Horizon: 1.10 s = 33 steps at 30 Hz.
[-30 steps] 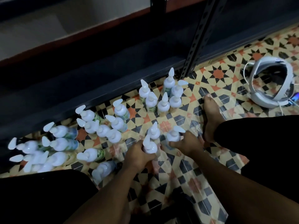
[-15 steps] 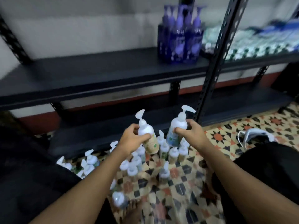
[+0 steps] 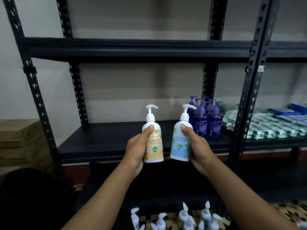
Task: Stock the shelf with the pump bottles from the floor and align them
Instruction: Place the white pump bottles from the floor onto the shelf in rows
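White plastic pump bottle with yellow label point(image 3: 153, 144) gripped upright in left hand point(image 3: 135, 152), fingers curled round it; white pump bottle with blue label point(image 3: 180, 146) gripped slightly tilted in right hand point(image 3: 200, 151). Held the 2 apart before black metal shelf point(image 3: 108, 141), near purple pump bottles point(image 3: 206, 121).

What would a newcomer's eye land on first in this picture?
The two hands raised mid-frame stand out first: the left hand grips a yellow bottle and the right hand a blue bottle, both with white pumps. Behind them runs a dark shelf, with purple bottles clustered at its right end. More pump bottles stand on the floor at the bottom edge.
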Motion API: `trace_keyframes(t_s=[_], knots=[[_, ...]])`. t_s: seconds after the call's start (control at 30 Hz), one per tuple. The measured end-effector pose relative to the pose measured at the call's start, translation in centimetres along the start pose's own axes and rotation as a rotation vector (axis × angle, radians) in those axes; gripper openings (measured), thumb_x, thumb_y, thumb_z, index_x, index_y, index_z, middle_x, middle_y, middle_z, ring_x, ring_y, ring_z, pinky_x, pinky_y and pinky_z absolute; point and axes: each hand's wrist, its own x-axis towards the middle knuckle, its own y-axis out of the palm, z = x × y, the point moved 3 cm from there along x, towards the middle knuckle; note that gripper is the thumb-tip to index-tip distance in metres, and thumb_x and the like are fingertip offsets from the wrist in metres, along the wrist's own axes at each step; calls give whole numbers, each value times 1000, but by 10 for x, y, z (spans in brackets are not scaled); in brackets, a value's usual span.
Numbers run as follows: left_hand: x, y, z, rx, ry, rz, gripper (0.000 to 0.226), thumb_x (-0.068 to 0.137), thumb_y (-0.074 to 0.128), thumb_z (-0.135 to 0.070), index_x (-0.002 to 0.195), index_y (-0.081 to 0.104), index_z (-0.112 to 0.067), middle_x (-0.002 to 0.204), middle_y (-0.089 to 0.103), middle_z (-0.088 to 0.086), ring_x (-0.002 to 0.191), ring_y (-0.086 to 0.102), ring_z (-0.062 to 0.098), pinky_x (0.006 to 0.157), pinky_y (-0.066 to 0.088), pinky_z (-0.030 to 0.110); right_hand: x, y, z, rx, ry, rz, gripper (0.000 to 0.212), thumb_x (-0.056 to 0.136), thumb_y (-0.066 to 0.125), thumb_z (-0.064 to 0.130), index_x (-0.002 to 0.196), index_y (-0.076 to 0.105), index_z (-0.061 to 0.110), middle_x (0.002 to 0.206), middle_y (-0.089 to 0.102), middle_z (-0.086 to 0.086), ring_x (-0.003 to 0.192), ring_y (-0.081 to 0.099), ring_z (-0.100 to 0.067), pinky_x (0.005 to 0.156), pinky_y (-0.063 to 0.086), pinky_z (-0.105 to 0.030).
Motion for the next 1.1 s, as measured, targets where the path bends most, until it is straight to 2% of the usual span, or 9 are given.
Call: trace_keyframes(t_s=[0.1, 0.23, 0.37, 0.47, 0.57, 0.67, 0.77, 0.93, 1.1], knots=[[13, -1, -12, -57, -24, 8, 44, 90, 64, -54, 100, 75, -13, 87, 74, 13, 78, 70, 26, 74, 57, 41, 14, 15, 5, 63, 43, 26, 44, 85, 71, 50, 105, 74, 11, 96, 76, -14, 88, 72, -29, 88, 58, -49], [37, -4, -12, -239, -121, 94, 57, 94, 49, -64, 123, 64, -17, 103, 72, 17, 85, 72, 36, 71, 58, 47, 33, 28, 4, 178, 111, 92, 55, 87, 63, 59, 114, 69, 11, 92, 69, -15, 80, 67, -28, 80, 57, -45], [61, -10, -10, -248, -183, 104, 60, 93, 51, -64, 125, 60, -14, 99, 67, 15, 76, 69, 33, 68, 57, 45, 54, 28, -2, 174, 169, 134, 61, 88, 57, 66, 120, 65, 15, 97, 66, -17, 84, 66, -30, 76, 59, -43], [77, -12, -11, -159, -146, 76, 43, 93, 63, -41, 123, 60, -9, 95, 66, 15, 81, 69, 32, 75, 56, 44, 70, 25, -6, 97, 178, 122, 55, 88, 68, 55, 123, 61, 12, 100, 66, -15, 87, 66, -29, 83, 58, -48], [94, -16, -4, 76, -62, 37, 51, 80, 77, -20, 122, 58, 2, 91, 72, 14, 88, 73, 31, 78, 59, 44, 85, 20, -11, -57, 134, 118, 71, 70, 86, 38, 125, 55, 6, 99, 64, -14, 83, 67, -24, 71, 58, -40], [107, -21, 3, 258, -15, 14, 74, 58, 87, -32, 121, 58, -4, 100, 75, 15, 91, 76, 30, 82, 62, 48, 96, 17, -16, -188, 99, 130, 68, 66, 88, 32, 121, 55, 6, 97, 66, -13, 80, 68, -22, 69, 57, -35], [118, -25, 10, 330, 29, -23, 64, 61, 86, -35, 116, 59, -17, 105, 74, 12, 92, 75, 27, 83, 62, 49, 109, 16, -21, -249, 81, 115, 48, 77, 83, 21, 116, 56, 12, 104, 68, -16, 86, 70, -24, 75, 61, -39], [138, -28, 19, 333, 86, -33, 46, 81, 81, -18, 120, 57, -26, 105, 70, 5, 92, 72, 21, 64, 59, 29, 132, 23, -33, -338, 12, 116, 44, 78, 82, 18, 114, 58, 20, 105, 68, -12, 88, 70, -21, 70, 59, -30], [166, -41, 22, 431, 123, -64, 41, 82, 79, -17, 117, 60, -26, 102, 72, 1, 87, 72, 11, 65, 56, 20, 164, 30, -46, -384, -35, 110, 38, 79, 81, 19, 111, 61, 23, 100, 70, -8, 85, 71, -18, 66, 58, -24]])
